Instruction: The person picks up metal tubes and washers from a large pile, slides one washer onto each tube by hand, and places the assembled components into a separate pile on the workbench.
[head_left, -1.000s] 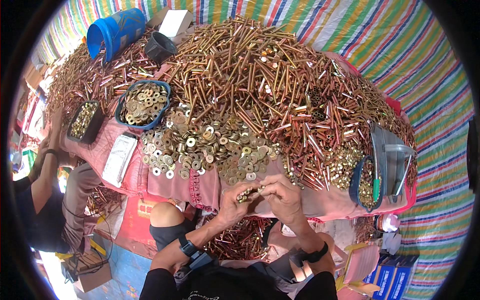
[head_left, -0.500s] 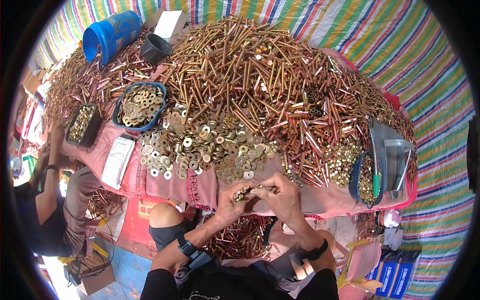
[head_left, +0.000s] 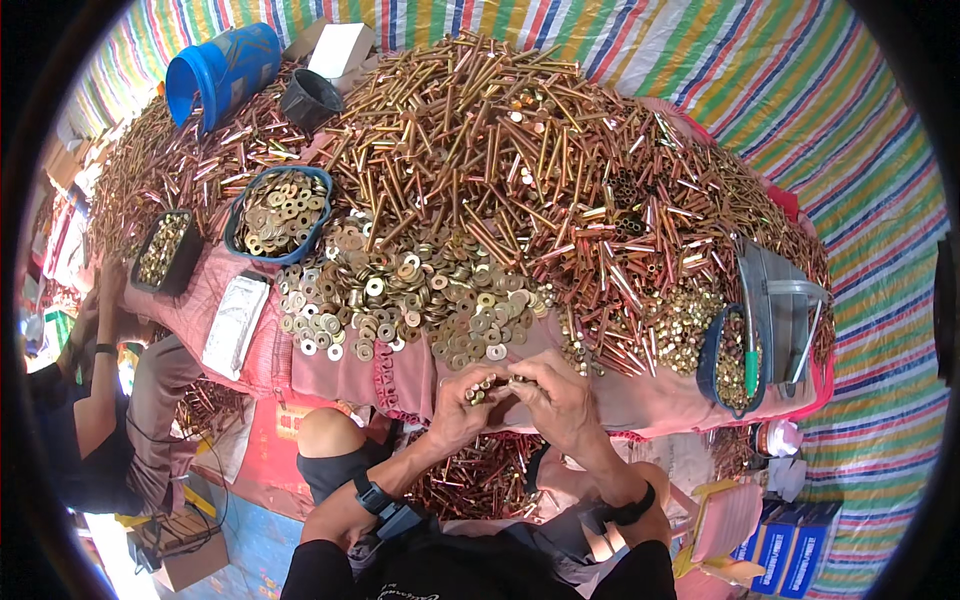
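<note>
Close together at the front edge of the cloth-covered table are my two hands. My left hand is wrapped round several small brass-coloured bolts, whose ends poke out at the fingers. My right hand meets it with thumb and fingers pinched together; whatever is in that pinch is too small and covered to name. Just beyond the hands lies a spread of flat washers. Behind them rises a large heap of long yellowish bolts and reddish metal sleeves. A pile of small nuts sits to the right.
A blue basin of washers and a dark tray of nuts stand left. A blue container of nuts with a green-handled tool stands right. A blue bucket lies behind. Another person's arm is at far left.
My right hand's fingers have curled in closer to the left hand, and the small piece seen at them earlier is now mostly covered. My left hand stays nearly in place, still gripping the bolts.
</note>
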